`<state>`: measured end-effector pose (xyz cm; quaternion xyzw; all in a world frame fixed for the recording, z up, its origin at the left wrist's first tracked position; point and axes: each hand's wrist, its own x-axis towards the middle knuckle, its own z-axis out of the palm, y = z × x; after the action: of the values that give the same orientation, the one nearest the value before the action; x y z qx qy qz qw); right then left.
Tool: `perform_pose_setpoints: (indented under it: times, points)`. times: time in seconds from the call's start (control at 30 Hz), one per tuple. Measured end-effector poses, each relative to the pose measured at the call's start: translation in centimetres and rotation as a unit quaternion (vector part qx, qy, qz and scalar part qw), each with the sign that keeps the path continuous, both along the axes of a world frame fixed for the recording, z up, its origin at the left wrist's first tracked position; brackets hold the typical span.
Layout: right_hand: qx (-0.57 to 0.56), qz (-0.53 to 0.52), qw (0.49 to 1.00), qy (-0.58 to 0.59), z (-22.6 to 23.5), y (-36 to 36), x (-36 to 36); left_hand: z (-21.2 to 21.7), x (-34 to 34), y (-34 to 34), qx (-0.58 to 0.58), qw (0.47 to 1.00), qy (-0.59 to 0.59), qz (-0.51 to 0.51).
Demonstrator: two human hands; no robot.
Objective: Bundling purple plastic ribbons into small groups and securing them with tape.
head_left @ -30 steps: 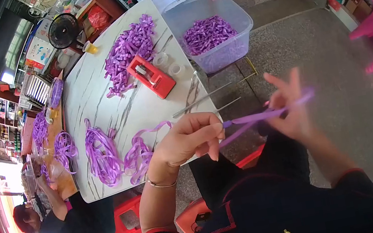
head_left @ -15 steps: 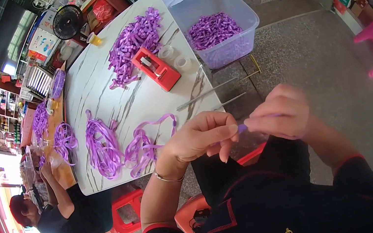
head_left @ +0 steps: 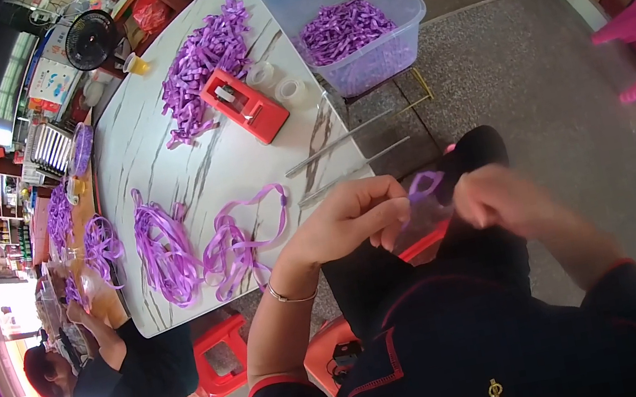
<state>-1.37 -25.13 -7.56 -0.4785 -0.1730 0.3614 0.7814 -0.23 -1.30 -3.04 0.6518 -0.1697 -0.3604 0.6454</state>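
Above my lap, my left hand (head_left: 363,214) pinches a purple ribbon (head_left: 424,185) between thumb and fingers. A small loop of it stands up past the fingertips. To the right of the loop and apart from it is my right hand (head_left: 495,201), its fingers curled and smeared by motion; whether it holds anything is unclear. On the table's near edge, beside my left hand, lies a loose tangle of purple ribbon (head_left: 235,251). Left of that is a larger bundle of long purple ribbons (head_left: 164,255).
A red tape dispenser (head_left: 257,116), clear tape rolls (head_left: 289,91) and a heap of short purple ribbon pieces (head_left: 204,61) lie on the marble-patterned table (head_left: 157,154). Metal rods (head_left: 342,143) jut over its right edge. Beyond stands a clear plastic bin (head_left: 375,61). A co-worker (head_left: 127,372) sits left.
My right hand has come away from my left, so the ribbon's loop now shows between them. The view has shifted slightly.
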Motion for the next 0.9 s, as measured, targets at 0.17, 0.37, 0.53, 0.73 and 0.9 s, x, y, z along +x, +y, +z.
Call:
perform_pose_setpoints:
  times: [0.17, 0.37, 0.53, 0.73, 0.9]
  points:
    - [-0.232, -0.191, 0.909, -0.287, 2.5, 1.3, 0.5, -0.3, 0.5, 0.3, -0.014, 0.998, 0.052, -0.025]
    - [-0.260, -0.055, 0.873, -0.409, 3.6, 2.2, 1.3, -0.3, 0.5, 0.3, -0.032, 0.995, 0.089, -0.024]
    - [-0.266, -0.064, 0.862, -0.426, 3.6, 2.2, 1.8, 0.0, 0.4, 0.6, -0.017, 0.996, 0.089, -0.024]
    - [-0.106, 0.126, 0.986, -0.003, 1.3, 1.5, 3.0, -0.5, 0.8, 0.0, 0.065, 0.919, -0.386, -0.042]
    - [-0.099, 0.060, 0.992, -0.052, 2.1, 1.7, 2.6, -0.9, 1.0, 0.6, 0.043, 0.992, -0.109, -0.051]
